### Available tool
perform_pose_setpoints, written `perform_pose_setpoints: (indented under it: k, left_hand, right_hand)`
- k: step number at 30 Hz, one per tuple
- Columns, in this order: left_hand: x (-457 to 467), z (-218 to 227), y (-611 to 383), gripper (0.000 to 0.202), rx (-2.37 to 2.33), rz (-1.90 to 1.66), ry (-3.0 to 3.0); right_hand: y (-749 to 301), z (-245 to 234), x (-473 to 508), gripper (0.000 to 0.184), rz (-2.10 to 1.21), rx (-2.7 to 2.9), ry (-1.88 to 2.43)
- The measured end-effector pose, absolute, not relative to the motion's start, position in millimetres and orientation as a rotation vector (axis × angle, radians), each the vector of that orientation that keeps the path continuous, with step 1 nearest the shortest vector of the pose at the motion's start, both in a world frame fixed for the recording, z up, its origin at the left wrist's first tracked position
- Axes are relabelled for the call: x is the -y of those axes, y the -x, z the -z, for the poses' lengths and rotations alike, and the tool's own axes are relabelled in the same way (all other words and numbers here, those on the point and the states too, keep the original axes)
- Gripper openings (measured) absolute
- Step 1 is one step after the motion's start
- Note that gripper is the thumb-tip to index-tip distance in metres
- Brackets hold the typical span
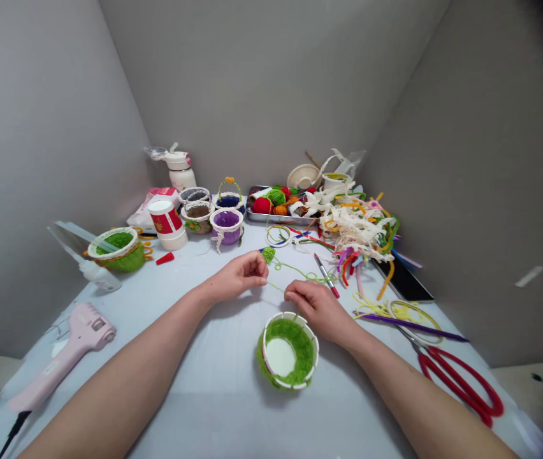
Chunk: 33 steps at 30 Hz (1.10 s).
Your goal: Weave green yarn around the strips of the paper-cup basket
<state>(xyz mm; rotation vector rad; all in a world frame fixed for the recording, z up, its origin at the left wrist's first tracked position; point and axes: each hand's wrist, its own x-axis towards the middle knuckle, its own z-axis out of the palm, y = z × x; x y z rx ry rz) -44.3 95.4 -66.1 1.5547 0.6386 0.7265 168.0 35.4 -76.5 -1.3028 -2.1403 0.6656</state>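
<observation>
A small white cup wrapped in green yarn [289, 352] lies on the table in front of me, its mouth tilted up. My left hand [240, 275] pinches a strand of green yarn [295, 271] just above the cup. My right hand [317, 307] is closed on the same strand at the cup's rim. The strand runs away from my hands toward the back, with a small green clump [268, 254] near my left fingertips.
A pink glue gun [68, 347] lies at the left, red scissors [457, 379] at the right. Several yarn-covered cups [226, 224], a green basket [118, 250], a tray of yarn balls [276, 203], a pile of pipe cleaners and string [362, 229] and a red pen [326, 275] crowd the back.
</observation>
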Motion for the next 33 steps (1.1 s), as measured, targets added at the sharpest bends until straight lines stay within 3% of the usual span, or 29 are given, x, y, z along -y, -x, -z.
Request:
perform_pose_setpoints:
  k: [8, 23, 33]
  left_hand:
    - [-92.7, 69.6, 45.8, 0.02, -0.597, -0.694, -1.27]
    - [-76.4, 70.0, 20.0, 0.018, -0.437, -0.866, -0.622]
    - [-73.6, 75.8, 15.9, 0.027, -0.563, -0.761, -0.849]
  right_hand:
    - [-172.9, 71.0, -35.4, 0.024, -0.874, 1.991, 1.265]
    - [-168.8, 46.5, -61.7, 0.023, -0.662, 1.87, 1.328]
    - [-158.8, 34.4, -87.2, 0.023, -1.462, 1.195, 0.98]
